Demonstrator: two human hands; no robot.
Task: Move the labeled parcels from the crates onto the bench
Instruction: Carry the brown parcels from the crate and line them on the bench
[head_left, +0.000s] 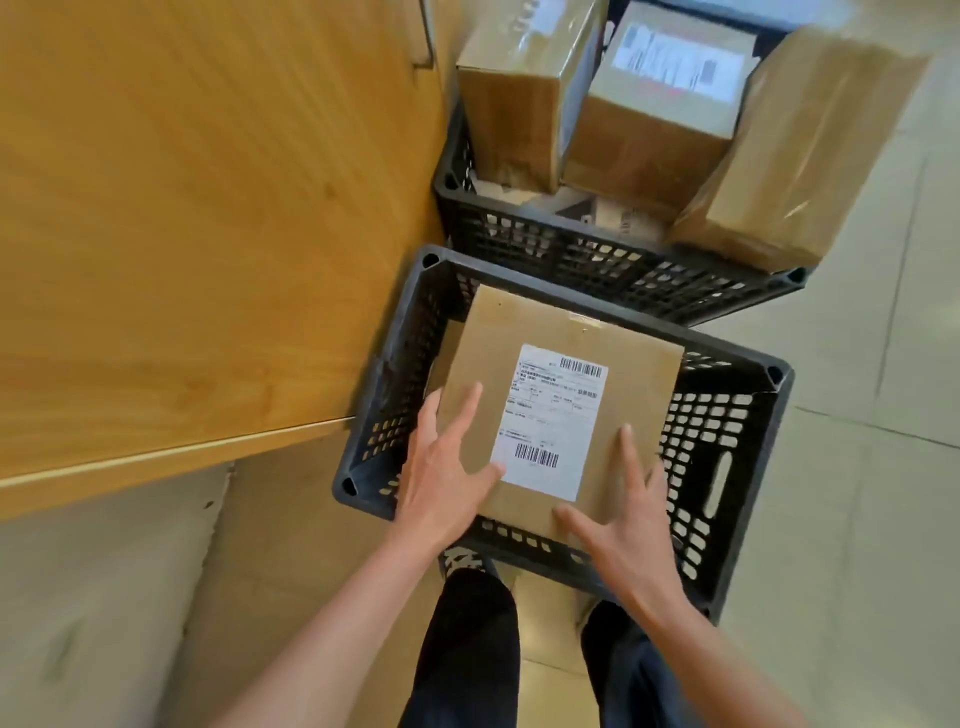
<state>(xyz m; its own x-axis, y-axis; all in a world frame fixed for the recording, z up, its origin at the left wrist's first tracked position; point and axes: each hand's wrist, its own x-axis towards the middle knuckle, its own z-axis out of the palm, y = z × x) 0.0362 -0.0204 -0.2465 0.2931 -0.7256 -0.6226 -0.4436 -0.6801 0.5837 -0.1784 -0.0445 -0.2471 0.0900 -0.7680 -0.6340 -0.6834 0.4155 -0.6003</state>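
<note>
Left hand: fingers straight and spread, lying flat on the top face of the parcel, thumb tip at the lower left corner of its white label. Right hand: fingers also straight and spread, forefinger up along the parcel's right part, thumb across its near edge. Neither hand curls round anything; both rest on the cardboard.

Parcel: flat brown box, label up with two barcodes, tilted inside the near crate, its near edge at that crate's front rim. Cannot tell whether it is lifted or resting on something below.

Room: open crate space to the right of the parcel, up to the slotted right wall with its handle cut-out. A narrower gap on the left, where a strip of brown shows beside the parcel. The wooden bench lies just left of both crates, its edge close to the near crate's left rim. Pale tiled floor lies right of the crates.

Far crate: black, slotted, standing just behind the near one. It holds three taped brown boxes standing above the rim: a left box, a middle box with a label on top, and a right box leaning over the crate's right corner. Loose pale scraps lie beneath them.

Dark trouser legs show below the hands.
</note>
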